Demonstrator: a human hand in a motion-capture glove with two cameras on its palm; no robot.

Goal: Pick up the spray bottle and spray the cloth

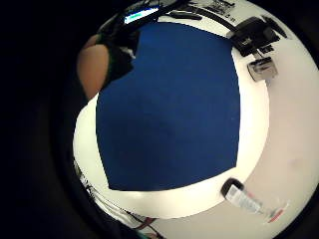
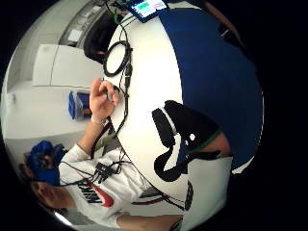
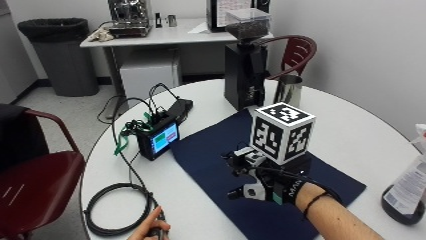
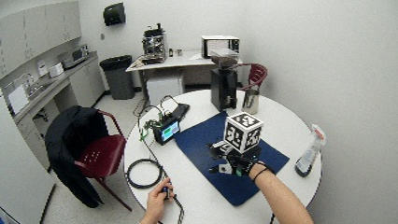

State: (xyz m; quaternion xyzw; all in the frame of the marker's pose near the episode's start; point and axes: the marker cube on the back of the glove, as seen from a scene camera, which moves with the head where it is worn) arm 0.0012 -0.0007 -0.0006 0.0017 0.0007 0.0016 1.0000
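Note:
A dark blue cloth [image 3: 210,155] lies flat on the round white table [image 3: 346,130]. My gloved right hand [image 3: 269,187] hovers just above the cloth's middle, palm down, holding nothing. Its fingers look relaxed. The spray bottle [image 3: 406,192] stands upright at the table's right edge, beyond the cloth's right corner and well apart from the hand. It is clear with a white label and dark liquid at its base. In the little finger side palm view the cloth [image 1: 169,109] fills most of the picture and the bottle [image 1: 245,197] shows beside it on the table.
A black coffee grinder [image 3: 243,65] and a metal cup [image 3: 287,90] stand behind the cloth. Left of the cloth are a small screen device [image 3: 160,140] and a coiled black cable [image 3: 113,212]. The person's bare left hand [image 3: 152,230] rests at the front edge. A red chair [image 3: 40,175] stands at left.

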